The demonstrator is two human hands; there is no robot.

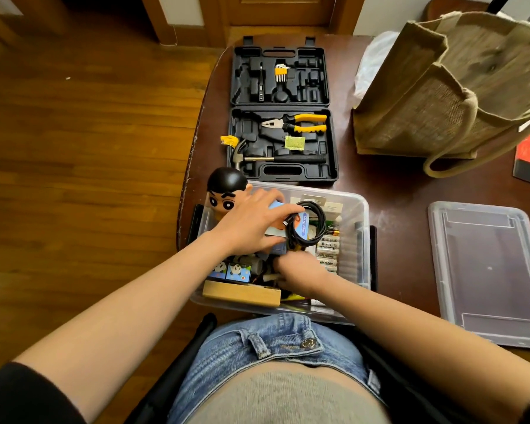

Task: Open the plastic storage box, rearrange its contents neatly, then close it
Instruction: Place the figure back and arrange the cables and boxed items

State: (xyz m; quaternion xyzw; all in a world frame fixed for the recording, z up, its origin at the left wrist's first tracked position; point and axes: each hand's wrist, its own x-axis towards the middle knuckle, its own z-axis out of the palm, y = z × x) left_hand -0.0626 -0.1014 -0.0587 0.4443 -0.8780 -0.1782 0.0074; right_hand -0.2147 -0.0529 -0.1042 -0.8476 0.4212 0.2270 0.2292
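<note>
A dark, glossy wooden table (395,191) carries the clear plastic storage box (357,240) at its near edge, its flat translucent lid (487,270) lying off to the right. Of the hands, the left hand (251,223) grips a blue carton (280,238) and coiled black cable (314,223); the right hand (300,270) digs among contents, fingers hidden, beside ridged batteries (328,249).

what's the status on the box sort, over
Left hand grips blue mini fan box; right hand down among contents. Storage box open, lid aside. Nothing blocking.
</note>
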